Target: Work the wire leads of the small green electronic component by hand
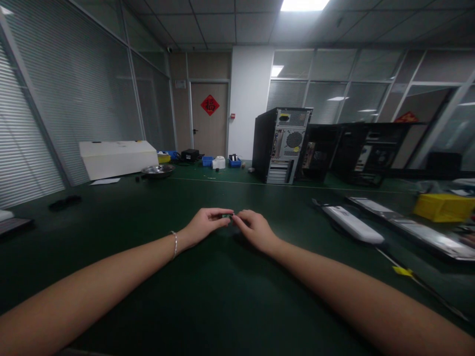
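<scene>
Between the fingertips of both hands, over the middle of the dark green table (208,296), is a small green piece that looks like a circuit board (227,216). My left hand (206,225) pinches it between thumb and fingers from the left side. My right hand (258,230) meets it from the right, its thumb and fingertips closed at the board's right end. Whether the right fingers also hold some tiny part cannot be made out. Most of the board is covered by the fingers.
To the right lie a white power strip (352,225), a long flat metal-topped panel (419,227), a cable with a yellow tag (403,271) and a yellow bin (443,207). Computer towers (285,146) stand behind. A metal bowl (158,171) and white box (118,159) are back left.
</scene>
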The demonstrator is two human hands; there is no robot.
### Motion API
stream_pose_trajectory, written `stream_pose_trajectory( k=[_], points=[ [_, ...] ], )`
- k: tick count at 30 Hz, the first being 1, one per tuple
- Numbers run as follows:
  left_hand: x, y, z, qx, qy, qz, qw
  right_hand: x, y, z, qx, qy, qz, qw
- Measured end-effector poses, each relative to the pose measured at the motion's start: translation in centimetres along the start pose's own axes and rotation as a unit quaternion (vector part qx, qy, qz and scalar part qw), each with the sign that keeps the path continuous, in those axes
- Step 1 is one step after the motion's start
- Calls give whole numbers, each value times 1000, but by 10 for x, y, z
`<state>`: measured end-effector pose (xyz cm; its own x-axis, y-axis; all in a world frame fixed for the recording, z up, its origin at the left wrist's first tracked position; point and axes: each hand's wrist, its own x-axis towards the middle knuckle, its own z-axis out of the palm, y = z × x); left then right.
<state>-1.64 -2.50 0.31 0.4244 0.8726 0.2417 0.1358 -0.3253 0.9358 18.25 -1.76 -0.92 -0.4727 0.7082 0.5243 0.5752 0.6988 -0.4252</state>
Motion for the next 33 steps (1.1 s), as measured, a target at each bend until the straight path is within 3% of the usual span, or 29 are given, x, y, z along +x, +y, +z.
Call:
stream_pose_trajectory(
  k=[10, 19, 27, 33],
  points=[
    [3, -4, -2, 75, 18, 36, 996, -1, -4, -1, -22, -10, 21, 999],
    [-1, 1, -1, 196, 34, 99, 975, -1, -4, -2, -49, -27, 39, 998],
    [-1, 2, -1, 127, -9, 65, 990, -2, -7, -3, -40, -37, 25, 998],
    [0, 0, -2, 84, -11, 36, 996, -2, -9, -5, -26, -37, 32, 998]
  ],
)
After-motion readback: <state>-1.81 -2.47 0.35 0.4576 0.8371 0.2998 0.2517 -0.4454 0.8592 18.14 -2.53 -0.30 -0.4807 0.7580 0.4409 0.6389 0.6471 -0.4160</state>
